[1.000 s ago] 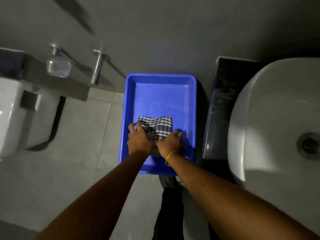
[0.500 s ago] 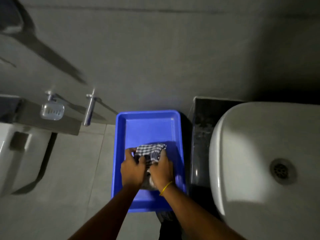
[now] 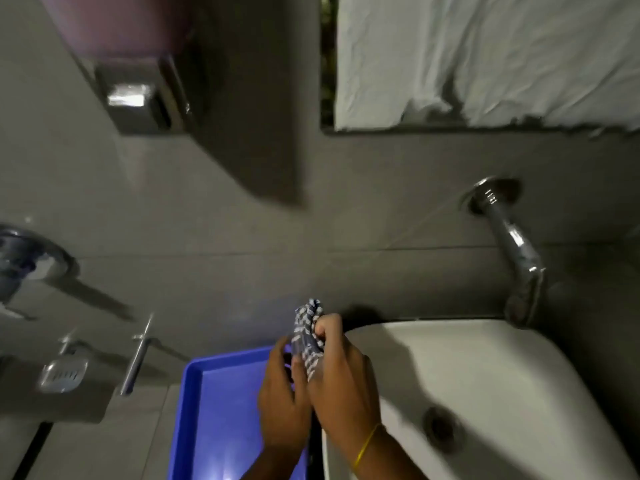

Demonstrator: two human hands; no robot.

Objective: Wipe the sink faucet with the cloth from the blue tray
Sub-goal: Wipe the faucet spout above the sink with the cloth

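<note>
A checked blue-and-white cloth (image 3: 307,337) is bunched up between my two hands, lifted above the blue tray (image 3: 194,403) at the bottom centre. My left hand (image 3: 282,400) grips its lower part and my right hand (image 3: 341,382), with a yellow band on the wrist, grips its upper part. The chrome faucet (image 3: 516,251) comes out of the wall at the right and bends down over the white sink (image 3: 519,382). Both hands are left of the sink, well below and left of the faucet.
A sink drain (image 3: 441,431) lies at the lower right. On the left wall are a soap dish (image 3: 62,374), a chrome lever handle (image 3: 136,362) and a metal dispenser (image 3: 138,98). A mirror edge with white fabric (image 3: 485,60) is at the top right.
Both hands have lifted the cloth out of the tray and raised it. My view has tilted up, bringing the wall, faucet and mirror into sight.
</note>
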